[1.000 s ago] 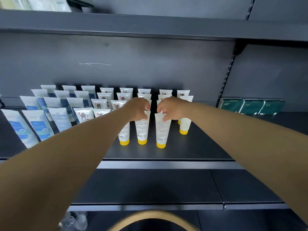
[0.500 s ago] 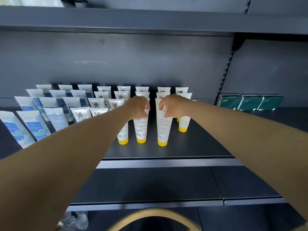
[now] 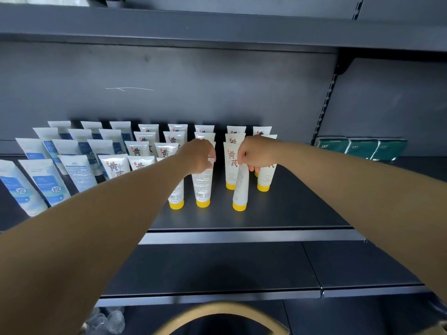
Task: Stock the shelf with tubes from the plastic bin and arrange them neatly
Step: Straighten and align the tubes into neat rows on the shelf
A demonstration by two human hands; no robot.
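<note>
Several white tubes with yellow caps stand cap-down in rows on the dark shelf point(image 3: 290, 211). My left hand point(image 3: 199, 155) pinches the top of one front-row tube point(image 3: 202, 187), which stands upright. My right hand point(image 3: 256, 153) grips the top of another front tube point(image 3: 240, 192), turned edge-on and leaning slightly. A third front tube point(image 3: 176, 197) stands just left of the left-hand tube, partly hidden by my forearm. White tubes with blue labels point(image 3: 46, 182) fill the shelf's left part. The plastic bin is not visible.
Dark green packs point(image 3: 360, 147) sit on the shelf section to the right, past an upright rail point(image 3: 325, 102). A lower shelf point(image 3: 217, 269) juts out beneath. A curved tan handle point(image 3: 217, 310) and clear plastic items point(image 3: 106, 322) show at the bottom edge.
My right hand has twisted its tube from facing forward to edge-on and shifted it slightly right. My left hand stays on its tube.
</note>
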